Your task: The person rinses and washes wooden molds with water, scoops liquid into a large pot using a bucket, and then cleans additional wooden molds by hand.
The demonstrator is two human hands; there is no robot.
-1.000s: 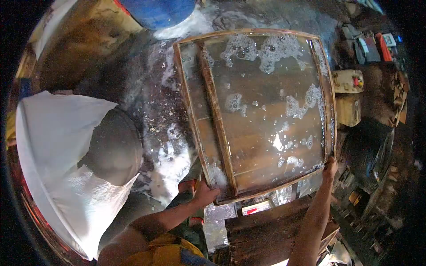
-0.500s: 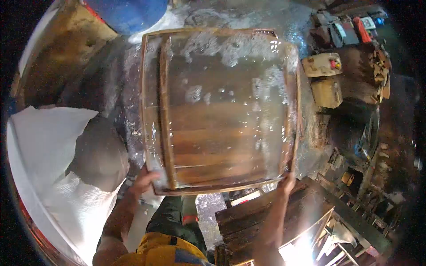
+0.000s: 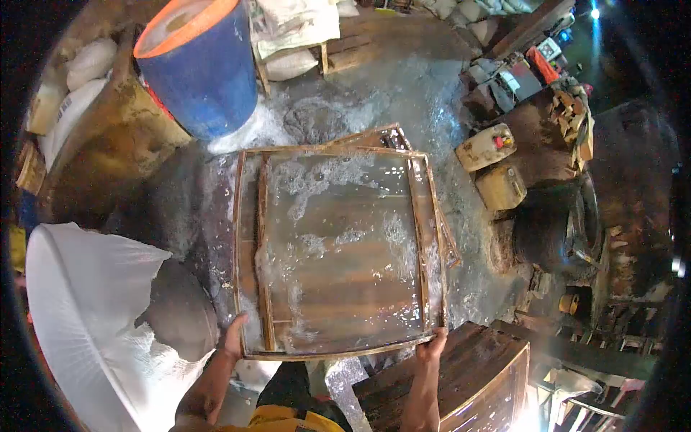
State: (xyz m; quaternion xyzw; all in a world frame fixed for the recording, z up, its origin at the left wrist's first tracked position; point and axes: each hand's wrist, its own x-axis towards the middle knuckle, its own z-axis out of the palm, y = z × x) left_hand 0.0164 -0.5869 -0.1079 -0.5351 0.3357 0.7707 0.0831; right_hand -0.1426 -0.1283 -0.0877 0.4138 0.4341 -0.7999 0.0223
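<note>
One foam-streaked wooden frame (image 3: 331,356), roughly square, lying far of the fingers; left hand (image 3: 233,337) and right hand (image 3: 432,346), equally near, grip its near corners.

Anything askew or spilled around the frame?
Yes. A second frame sits askew behind the held frame, its corner jutting past the far edge. A white, foamy-looking patch beside the blue barrel may be a spill.

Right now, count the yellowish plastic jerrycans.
2: red-topped jerrycan, right of the wet, rectangular wooden frame; plain jerrycan beside the first, nearer the wearer. More may be hidden.
</note>
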